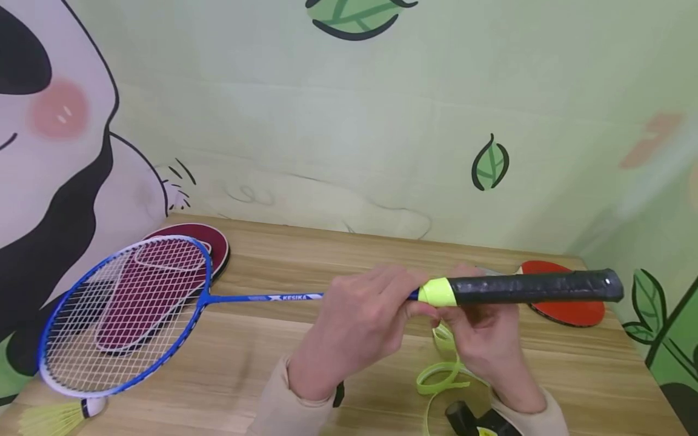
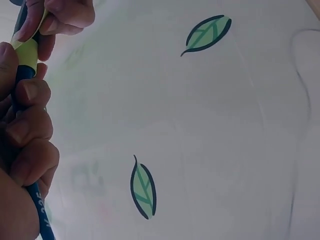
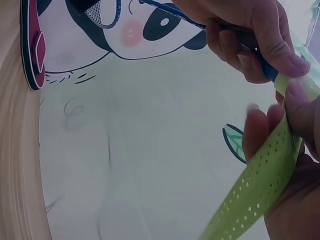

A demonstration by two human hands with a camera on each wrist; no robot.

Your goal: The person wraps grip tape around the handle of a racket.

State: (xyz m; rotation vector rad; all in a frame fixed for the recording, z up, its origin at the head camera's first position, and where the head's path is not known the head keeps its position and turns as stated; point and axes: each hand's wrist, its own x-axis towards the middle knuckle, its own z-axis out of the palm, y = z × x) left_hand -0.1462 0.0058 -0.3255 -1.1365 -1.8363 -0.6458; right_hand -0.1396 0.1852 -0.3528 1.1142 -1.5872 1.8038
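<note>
A blue and white badminton racket [image 1: 534, 287] is held level above the table, its strung head to the left and its black handle to the right. My left hand [image 1: 360, 315] grips the blue shaft just below the handle, fingers curled round it. A yellow-green grip tape [image 1: 437, 293] is wound round the front end of the handle. With thumb and fingers, my right hand [image 1: 491, 339] pinches this tape against the handle. In the right wrist view the perforated loose length of tape [image 3: 260, 185] hangs from the right hand. Its lower part curls beneath the racket in the head view.
A maroon paddle case [image 1: 218, 248] lies behind the racket head on the wooden table [image 1: 262, 363]. At the right lies a red table tennis paddle [image 1: 567, 312], partly behind the handle. A yellow shuttlecock [image 1: 54, 418] sits front left, and a black object [image 1: 463, 418] front centre-right.
</note>
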